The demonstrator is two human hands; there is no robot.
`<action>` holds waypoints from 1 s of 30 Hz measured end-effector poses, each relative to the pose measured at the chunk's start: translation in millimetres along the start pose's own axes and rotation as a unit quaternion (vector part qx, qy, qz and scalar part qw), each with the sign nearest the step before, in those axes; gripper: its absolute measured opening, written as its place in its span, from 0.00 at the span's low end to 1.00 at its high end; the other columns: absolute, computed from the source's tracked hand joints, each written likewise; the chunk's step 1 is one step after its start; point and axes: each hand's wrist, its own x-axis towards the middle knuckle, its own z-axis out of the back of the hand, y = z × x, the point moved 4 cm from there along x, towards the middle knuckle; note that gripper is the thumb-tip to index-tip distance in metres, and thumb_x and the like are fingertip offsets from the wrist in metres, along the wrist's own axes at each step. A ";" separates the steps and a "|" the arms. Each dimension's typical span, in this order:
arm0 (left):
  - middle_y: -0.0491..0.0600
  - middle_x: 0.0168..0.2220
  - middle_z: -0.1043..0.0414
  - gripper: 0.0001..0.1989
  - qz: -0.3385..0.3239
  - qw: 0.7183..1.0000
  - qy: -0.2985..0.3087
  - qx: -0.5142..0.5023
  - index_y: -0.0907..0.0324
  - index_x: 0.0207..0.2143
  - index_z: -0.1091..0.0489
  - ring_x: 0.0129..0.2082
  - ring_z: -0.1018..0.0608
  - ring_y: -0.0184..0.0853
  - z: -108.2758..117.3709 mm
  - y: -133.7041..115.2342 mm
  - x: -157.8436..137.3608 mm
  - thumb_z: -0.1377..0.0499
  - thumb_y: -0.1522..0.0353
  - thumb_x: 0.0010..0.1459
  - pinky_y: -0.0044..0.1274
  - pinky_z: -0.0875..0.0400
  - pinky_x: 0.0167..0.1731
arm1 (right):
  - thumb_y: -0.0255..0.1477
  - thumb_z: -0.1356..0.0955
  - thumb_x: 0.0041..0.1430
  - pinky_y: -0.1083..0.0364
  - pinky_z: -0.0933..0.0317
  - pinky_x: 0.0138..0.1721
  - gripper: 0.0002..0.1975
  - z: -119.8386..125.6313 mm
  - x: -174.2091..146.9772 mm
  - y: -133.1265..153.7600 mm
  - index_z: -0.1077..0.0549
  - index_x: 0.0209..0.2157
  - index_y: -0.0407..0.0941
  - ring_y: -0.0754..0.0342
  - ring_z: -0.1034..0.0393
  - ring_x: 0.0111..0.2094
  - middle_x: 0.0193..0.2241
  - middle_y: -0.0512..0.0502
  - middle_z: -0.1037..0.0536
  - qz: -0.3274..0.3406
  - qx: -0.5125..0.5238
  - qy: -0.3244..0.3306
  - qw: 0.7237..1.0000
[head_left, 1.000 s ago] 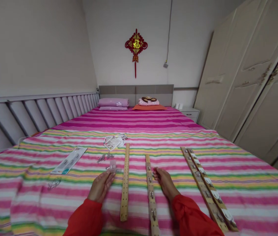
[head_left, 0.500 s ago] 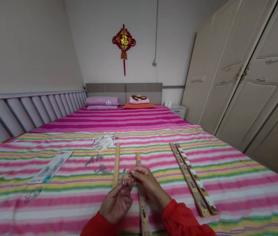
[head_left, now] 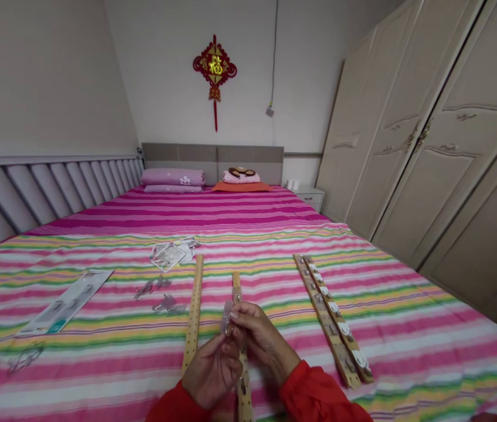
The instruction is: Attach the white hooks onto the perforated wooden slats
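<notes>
Pinching a small clear piece (head_left: 226, 317) between them, the two hands meet over the near middle of the striped cloth (head_left: 112, 381). The right hand (head_left: 262, 339) grips it between thumb and fingers; the left hand (head_left: 214, 370), fingers curled, holds its lower end. The fingertips cover part of the piece, so its full outline and the exact grip are hard to make out; a shiny bit of metal shows at its lower end.

Beneath the hands runs a narrow wooden strip (head_left: 236, 281), its middle hidden by them and its near end cut off by the bottom edge. Just to its left lies a bare wooden strip (head_left: 194, 305) with rows of holes, its near end partly hidden behind the left hand. Well to the right, two strips lie side by side: an inner strip (head_left: 328, 324) carrying metal fittings and an outer strip (head_left: 335, 316) carrying white discs, too small to read in detail.

Left of the bare strip are loose clear pieces (head_left: 166, 303), blurring into one another, and beyond them a heap of cards (head_left: 169, 256), overlapping so that their number cannot be told. Farther left lie a long white card (head_left: 68, 303), its print unreadable, and a faint tangle of thin loops (head_left: 26, 357). Both red sleeves (head_left: 319, 395) run out of view at the bottom.
</notes>
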 end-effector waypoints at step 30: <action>0.40 0.14 0.36 0.10 -0.288 0.783 -0.223 0.504 0.62 0.19 0.32 0.17 0.35 0.25 4.3 -142.9 147.9 0.36 0.66 0.35 0.19 0.41 0.21 | 0.31 0.27 0.36 0.60 0.44 0.17 0.10 113.7 137.1 14.5 0.30 0.20 0.42 0.60 0.37 0.14 0.11 0.53 0.29 0.044 -0.200 -0.177 0.963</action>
